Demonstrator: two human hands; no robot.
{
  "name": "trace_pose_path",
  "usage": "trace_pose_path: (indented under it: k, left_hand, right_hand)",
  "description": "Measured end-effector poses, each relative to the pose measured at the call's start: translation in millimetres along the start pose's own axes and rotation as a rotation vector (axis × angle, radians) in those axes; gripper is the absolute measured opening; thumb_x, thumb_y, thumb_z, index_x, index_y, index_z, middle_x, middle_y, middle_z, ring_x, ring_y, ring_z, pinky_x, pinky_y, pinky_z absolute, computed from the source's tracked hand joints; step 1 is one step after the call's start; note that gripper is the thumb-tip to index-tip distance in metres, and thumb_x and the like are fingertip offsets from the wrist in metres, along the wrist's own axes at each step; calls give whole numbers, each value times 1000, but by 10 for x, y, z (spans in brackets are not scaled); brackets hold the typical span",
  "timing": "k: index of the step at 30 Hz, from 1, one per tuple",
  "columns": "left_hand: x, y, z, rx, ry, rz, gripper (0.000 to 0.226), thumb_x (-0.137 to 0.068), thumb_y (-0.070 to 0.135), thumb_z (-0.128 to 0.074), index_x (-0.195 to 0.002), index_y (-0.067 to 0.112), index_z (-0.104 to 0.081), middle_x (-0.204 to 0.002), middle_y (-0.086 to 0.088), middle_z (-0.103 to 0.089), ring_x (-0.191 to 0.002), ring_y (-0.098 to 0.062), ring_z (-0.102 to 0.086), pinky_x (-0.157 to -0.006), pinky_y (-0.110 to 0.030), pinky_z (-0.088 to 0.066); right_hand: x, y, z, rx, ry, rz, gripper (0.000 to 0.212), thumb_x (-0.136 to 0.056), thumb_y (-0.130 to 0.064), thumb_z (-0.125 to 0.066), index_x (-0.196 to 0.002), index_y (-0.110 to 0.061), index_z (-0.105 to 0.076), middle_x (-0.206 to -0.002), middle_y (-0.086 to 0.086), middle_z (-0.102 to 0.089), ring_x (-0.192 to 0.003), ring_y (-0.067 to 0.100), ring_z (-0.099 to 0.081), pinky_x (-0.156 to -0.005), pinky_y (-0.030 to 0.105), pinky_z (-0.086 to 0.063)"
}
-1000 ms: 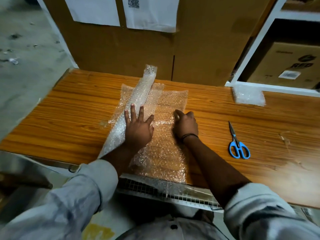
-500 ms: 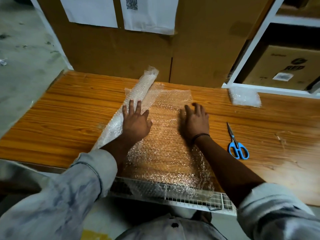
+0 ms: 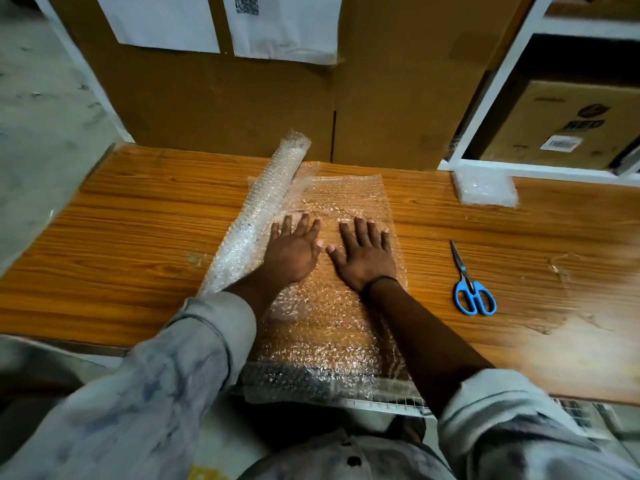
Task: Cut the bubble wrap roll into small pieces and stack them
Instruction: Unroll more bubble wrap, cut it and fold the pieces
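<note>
On the white shelf at the far right, a cardboard box (image 3: 568, 123) bore the printed word "RED" under a round logo, with a white label (image 3: 561, 143) stuck below it whose print was too small to read. A paper sheet (image 3: 284, 29) taped to the big carton (image 3: 398, 98) behind the table (image 3: 121, 237) carried a QR code (image 3: 246, 3) at its top edge; nothing else on it was legible. The bubble wrap roll (image 3: 263, 209) lay diagonally on the wooden top, left of centre, its unrolled sheet (image 3: 332, 327) spread toward the person and drooping over the near edge. Both hands lay palm down on that sheet with fingers straight and splayed, gripping nothing. The left hand (image 3: 292, 252) rested just beside the roll, and the right hand (image 3: 367, 258), with a dark band (image 3: 379, 281) at its wrist, lay next to it, thumb tips close but apart. Blue-handled scissors (image 3: 472, 292) lay closed on the table, to the right of the sheet and clear of it. A stack of cut pieces (image 3: 485, 187) sat at the far edge by the shelf. Half a second before, the hands had been wider apart, the left against the roll and the right near the sheet's right edge. A second before, the right fingers had been curled, and the sheet had been more rumpled.
</note>
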State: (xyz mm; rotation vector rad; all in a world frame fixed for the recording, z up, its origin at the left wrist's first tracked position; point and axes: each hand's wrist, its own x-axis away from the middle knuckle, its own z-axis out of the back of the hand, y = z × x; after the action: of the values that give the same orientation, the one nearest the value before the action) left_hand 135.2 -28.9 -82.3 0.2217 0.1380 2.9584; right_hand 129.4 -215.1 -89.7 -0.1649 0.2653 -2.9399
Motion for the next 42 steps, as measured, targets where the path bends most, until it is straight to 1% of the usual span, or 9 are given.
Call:
trace_pose_path:
  k: [7,9,11,13,19,25,30,34,42]
  left_hand:
    - [-378,27,174,-14,-72,-52,61,-110,52,-20,-165,33,-2,-173,0,7,-158,-37,5,-127,-55,1]
    - [-420,44,230,20,-15,-56,59,-109,51,-27,-164,31,-18,-173,-2,-9,-158,-37,-6,-127,-55,-9]
    - [-440,70,295,23,153,-53,51,-107,46,-35,-152,24,-42,-162,-8,-37,-147,-35,-31,-119,-50,-26]
    - [-473,79,339,26,269,-33,42,-105,41,-40,-141,20,-50,-148,-9,-48,-135,-31,-42,-111,-47,-34]
    - [-713,77,376,-24,150,-30,52,-105,35,-43,-156,28,-38,-161,-7,-40,-148,-34,-29,-119,-51,-24]
    - [-906,75,437,-79,15,84,49,-105,48,-33,-154,50,-35,-160,-22,-34,-147,-42,-24,-116,-54,-19]
    - [-1053,85,473,-18,-61,100,52,-107,48,-32,-159,44,-27,-170,-11,-17,-155,-42,-8,-120,-61,-7]
    - [-1148,89,484,-10,-107,79,57,-107,50,-29,-163,37,-19,-173,-6,-8,-156,-40,-6,-120,-62,-7]
    - [-1180,64,344,23,5,82,66,-104,65,-21,-163,39,-11,-171,-19,-6,-156,-43,-4,-122,-61,-2]
  right_hand:
    - [-51,118,54,-7,-13,-80,81,-95,-79,-9,-163,-36,1,-171,2,11,-158,27,14,-126,52,9]
    - [-88,128,96,-40,-16,-79,82,-96,-78,-13,-164,-32,-2,-172,4,10,-157,28,14,-126,52,10]
    - [-149,151,171,-85,14,-74,80,-99,-73,-17,-165,-28,-6,-172,5,8,-157,30,14,-125,51,12]
    - [-249,169,256,-74,36,-51,74,-103,-67,-17,-165,-27,-8,-172,5,8,-157,30,14,-125,50,15]
    - [-739,103,409,-78,-45,-18,63,-108,-56,-20,-164,-31,-9,-172,5,3,-157,31,11,-125,52,12]
    - [-1094,88,415,-29,-100,-58,56,-106,-56,-22,-160,-39,-23,-171,16,0,-156,42,9,-123,60,10]
    - [-1190,43,347,-49,-97,-80,60,-106,-57,-16,-162,-33,-18,-173,5,-2,-157,37,8,-122,63,10]
    - [-1280,55,392,2,-99,-100,66,-107,-54,-14,-164,-23,-11,-173,0,-3,-157,34,11,-121,65,11]
    - [-1423,408,472,-71,-94,-314,78,-101,-67,-13,-165,-22,-1,-172,1,7,-156,38,13,-120,66,13]
